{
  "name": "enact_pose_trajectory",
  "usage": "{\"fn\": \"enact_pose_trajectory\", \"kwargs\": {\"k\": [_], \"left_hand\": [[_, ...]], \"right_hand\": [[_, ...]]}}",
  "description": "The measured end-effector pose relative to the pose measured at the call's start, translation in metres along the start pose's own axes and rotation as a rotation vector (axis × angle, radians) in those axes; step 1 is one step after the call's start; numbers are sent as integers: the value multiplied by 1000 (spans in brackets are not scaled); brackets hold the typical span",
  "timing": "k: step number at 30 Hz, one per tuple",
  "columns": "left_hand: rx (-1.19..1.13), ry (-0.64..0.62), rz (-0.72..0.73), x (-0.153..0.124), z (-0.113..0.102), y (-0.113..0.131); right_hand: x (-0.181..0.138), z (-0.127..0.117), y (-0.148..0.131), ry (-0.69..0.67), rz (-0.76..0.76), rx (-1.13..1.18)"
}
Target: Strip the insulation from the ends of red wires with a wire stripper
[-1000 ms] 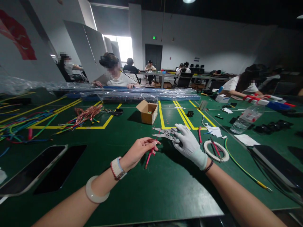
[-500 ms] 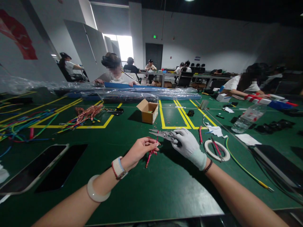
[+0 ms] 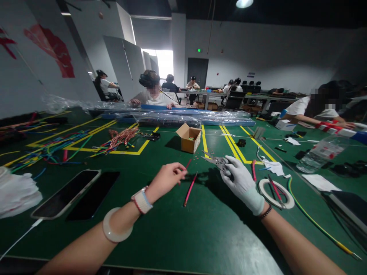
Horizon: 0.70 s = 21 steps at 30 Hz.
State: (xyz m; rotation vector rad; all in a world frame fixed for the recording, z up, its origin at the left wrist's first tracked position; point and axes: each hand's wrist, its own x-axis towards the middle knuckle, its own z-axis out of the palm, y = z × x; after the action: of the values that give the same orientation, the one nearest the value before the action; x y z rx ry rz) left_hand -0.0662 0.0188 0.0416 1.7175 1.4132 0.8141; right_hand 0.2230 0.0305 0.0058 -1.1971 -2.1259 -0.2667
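Between the fingertips of my bare left hand (image 3: 170, 178) is a thin red wire (image 3: 188, 164), its end pointing up and away. My right hand (image 3: 240, 185), in a white glove, is closed round flat metal wire strippers (image 3: 215, 160). Their jaws are parted, point left and stand apart from the red wire. Just right of my left hand a short pinkish-red piece of cable (image 3: 190, 190) with a dark tip lies on the green table (image 3: 160, 244). Beyond both hands stands a small open cardboard box (image 3: 190, 145); its contents are too small to name.
At left lie two phones (image 3: 67, 191), a white plastic bag (image 3: 20, 193), coloured cables (image 3: 71, 143) and a copper-coloured bundle (image 3: 123, 137). A white tape ring (image 3: 262, 187), green-yellow cable (image 3: 312, 219) and water bottle (image 3: 318, 156) are at right. Plastic-wrapped blue bars (image 3: 177, 110) and people are beyond.
The strippers have come away from the red wire, so a gap separates my hands. The pinkish-red cable piece, earlier below my left fingers, now lies in plain sight. The view has shifted left.
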Motion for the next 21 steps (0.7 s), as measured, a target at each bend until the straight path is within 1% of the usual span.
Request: {"fn": "enact_pose_trajectory", "kwargs": {"k": [1,2,3,4,5,6,7,8,9,11,12,13,14,16,17,19,21], "left_hand": [[179,158,6,6,-21,-5],[360,308,-20,12,-44,-11],[531,439,-94,19,-66,-16],[668,563,-216,25,-85,-21],[755,659,-320,29,-98,-26],[820,715,-358,31,-104,-29],[867,707,-330,31,-103,-31],[897,641,-262,29,-95,-31],[920,539,-162,24,-81,-29],[945,295,42,12,-41,-20],[959,191,114,6,-20,-14],[969,115,156,0,-1,-7],[976,61,175,-4,15,-1],[997,29,169,-8,37,11],[1005,5,142,-8,43,15],[986,-68,95,-5,47,18],[940,-133,109,-4,46,16]], "right_hand": [[0,0,3,-5,16,17],[0,1,6,-12,27,31],[-1,1,8,-20,35,41],[-1,2,9,-24,40,46],[0,2,9,-27,41,51],[0,3,7,-31,41,56],[0,3,5,-34,40,62],[0,2,3,-40,38,72],[0,2,1,-46,36,85],[0,1,-3,-59,42,112],[0,0,-4,-64,52,124],[0,-1,-5,-69,62,132],[0,-1,-5,-77,72,138],[0,-2,-4,-94,87,143],[0,-2,-3,-102,91,149],[0,-3,-1,-113,101,173],[0,-2,0,-110,125,201]]}}
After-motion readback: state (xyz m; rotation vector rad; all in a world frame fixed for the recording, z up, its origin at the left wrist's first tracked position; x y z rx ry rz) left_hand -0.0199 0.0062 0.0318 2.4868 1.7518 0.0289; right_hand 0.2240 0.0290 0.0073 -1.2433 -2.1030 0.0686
